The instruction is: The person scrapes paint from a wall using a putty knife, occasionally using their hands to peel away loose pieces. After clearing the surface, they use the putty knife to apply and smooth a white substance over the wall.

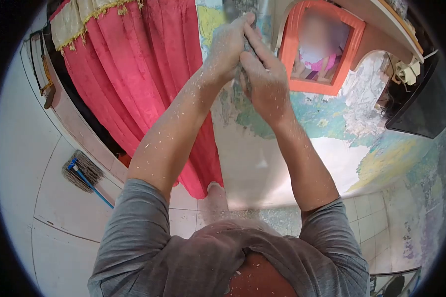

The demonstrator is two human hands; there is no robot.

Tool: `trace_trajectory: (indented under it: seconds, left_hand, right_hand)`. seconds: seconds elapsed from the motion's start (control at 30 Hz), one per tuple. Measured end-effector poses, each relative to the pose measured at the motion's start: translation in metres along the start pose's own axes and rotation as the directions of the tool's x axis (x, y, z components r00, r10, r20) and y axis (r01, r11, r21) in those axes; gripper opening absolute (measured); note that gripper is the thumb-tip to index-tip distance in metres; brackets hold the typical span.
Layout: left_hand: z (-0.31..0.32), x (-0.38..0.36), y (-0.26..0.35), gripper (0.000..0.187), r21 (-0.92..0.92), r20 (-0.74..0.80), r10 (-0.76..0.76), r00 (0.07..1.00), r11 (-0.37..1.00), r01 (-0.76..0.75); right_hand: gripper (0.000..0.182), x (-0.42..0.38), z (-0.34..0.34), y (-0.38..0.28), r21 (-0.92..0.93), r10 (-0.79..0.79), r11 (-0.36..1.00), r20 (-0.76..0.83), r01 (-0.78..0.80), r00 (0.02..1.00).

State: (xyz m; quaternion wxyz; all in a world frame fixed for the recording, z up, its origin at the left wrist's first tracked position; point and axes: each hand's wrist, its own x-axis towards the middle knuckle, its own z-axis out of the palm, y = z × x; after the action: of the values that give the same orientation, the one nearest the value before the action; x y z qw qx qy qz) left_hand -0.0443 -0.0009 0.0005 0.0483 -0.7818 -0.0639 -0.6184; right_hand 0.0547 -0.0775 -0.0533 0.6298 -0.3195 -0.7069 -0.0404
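Observation:
Both of my arms reach up to the top middle of the view, dusted with pale flakes. My left hand (228, 47) and my right hand (265, 79) are closed close together around a narrow dark handle, mostly hidden by the fingers. Beyond my fingertips, at the top edge, a grey, blurred flat part (240, 7) lies against the painted wall. The wall (287, 111) has patchy green, blue and yellow paint, with a smooth pale area lower down.
A red curtain (129, 64) hangs left of my arms. An orange-framed picture (288, 49) is close to my right hand. Beyond it are a shelf (376, 29) and a dark screen (421, 106). A mop (86, 173) rests at the left; pale debris lies on the floor (277, 215).

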Motion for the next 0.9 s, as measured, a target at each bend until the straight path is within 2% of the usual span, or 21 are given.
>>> trace_trajectory:
  seconds: [0.03,0.07,0.1,0.13,0.17,0.23,0.27,0.3,0.33,0.37,0.4,0.47,0.5,0.53,0.6,0.63,0.7,0.77,0.83,0.9]
  left_hand:
    - [0.003,0.002,-0.001,0.035,-0.324,0.051,-0.379,0.924,0.869,0.375]
    - [0.005,-0.001,0.0,0.035,-0.565,0.224,-0.667,0.711,0.505,0.652]
    - [0.015,-0.024,-0.013,0.038,-0.555,0.135,-0.572,0.809,0.633,0.54]
    - [0.022,-0.028,-0.027,0.038,-0.554,0.126,-0.556,0.822,0.648,0.523]
    - [0.028,-0.027,-0.04,0.039,-0.493,0.068,-0.499,0.864,0.736,0.464]
    - [0.021,-0.001,-0.016,0.038,-0.381,-0.046,-0.393,0.918,0.857,0.348]
    - [0.015,0.018,-0.004,0.038,-0.388,-0.043,-0.395,0.918,0.853,0.349]
    - [0.01,0.037,-0.001,0.031,-0.605,0.104,-0.538,0.837,0.633,0.483]
    - [0.006,0.048,0.002,0.024,-0.743,0.283,-0.617,0.734,0.343,0.574]
    - [0.006,0.047,0.009,0.024,-0.749,0.259,-0.648,0.716,0.333,0.572]
    - [0.006,0.037,0.012,0.024,-0.746,0.265,-0.65,0.712,0.329,0.578]
    - [0.008,0.004,0.011,0.025,-0.685,0.287,-0.657,0.697,0.368,0.629]
    - [0.013,-0.013,0.009,0.033,-0.641,0.145,-0.544,0.826,0.584,0.498]
    - [0.018,-0.026,0.007,0.033,-0.64,0.146,-0.546,0.825,0.584,0.5]
    - [0.02,-0.042,0.029,0.033,-0.66,0.392,-0.764,0.512,0.154,0.735]
    - [0.021,-0.039,0.037,0.031,-0.671,0.368,-0.791,0.489,0.138,0.728]
    - [0.02,-0.022,0.028,0.031,-0.685,0.388,-0.769,0.508,0.128,0.717]
    - [0.022,-0.016,0.022,0.031,-0.711,0.391,-0.745,0.541,0.129,0.691]
    - [0.025,-0.029,0.026,0.032,-0.697,0.326,-0.794,0.513,0.165,0.698]
    - [0.024,-0.038,0.035,0.033,-0.656,0.349,-0.803,0.483,0.158,0.738]
  right_hand:
    - [0.05,0.004,-0.003,-0.009,0.088,0.104,0.991,0.014,-0.104,0.995]
    - [0.05,0.003,-0.004,-0.015,0.176,0.211,0.961,0.04,-0.214,0.977]
    - [0.05,-0.007,-0.003,-0.016,0.179,0.203,0.962,0.037,-0.207,0.978]
    - [0.052,-0.017,-0.002,-0.014,0.195,0.249,0.947,0.057,-0.255,0.967]
    - [0.054,-0.018,-0.003,-0.011,0.205,0.29,0.932,0.078,-0.3,0.954]
    - [0.056,0.017,-0.013,-0.01,0.215,0.274,0.932,0.109,-0.292,0.955]
    - [0.058,0.032,-0.019,-0.012,0.224,0.257,0.932,0.141,-0.284,0.956]
    - [0.058,0.039,-0.022,-0.017,0.219,0.258,0.934,0.142,-0.284,0.956]
    - [0.057,0.044,-0.022,-0.023,0.351,0.266,0.887,0.142,-0.3,0.953]
    - [0.056,0.045,-0.021,-0.025,0.48,0.277,0.82,0.141,-0.311,0.95]
    - [0.056,0.038,-0.022,-0.027,0.481,0.284,0.818,0.139,-0.315,0.949]
    - [0.054,0.008,-0.024,-0.037,0.441,0.468,0.726,0.245,-0.527,0.849]
    - [0.054,-0.01,-0.022,-0.039,0.442,0.473,0.722,0.247,-0.533,0.846]
    - [0.052,-0.03,-0.017,-0.038,0.478,0.507,0.688,0.224,-0.547,0.833]
    - [0.051,-0.039,-0.014,-0.033,0.514,0.539,0.655,0.197,-0.555,0.819]
    - [0.049,-0.038,-0.016,-0.031,0.484,0.541,0.677,0.185,-0.555,0.821]
    - [0.048,-0.038,-0.015,-0.027,0.452,0.558,0.687,0.173,-0.569,0.811]
    - [0.048,-0.026,-0.012,-0.018,0.536,0.429,0.728,0.13,-0.428,0.894]
    - [0.049,-0.043,-0.009,-0.023,0.48,0.482,0.728,0.148,-0.489,0.863]
    - [0.049,-0.047,-0.009,-0.017,0.425,0.515,0.739,0.145,-0.523,0.845]
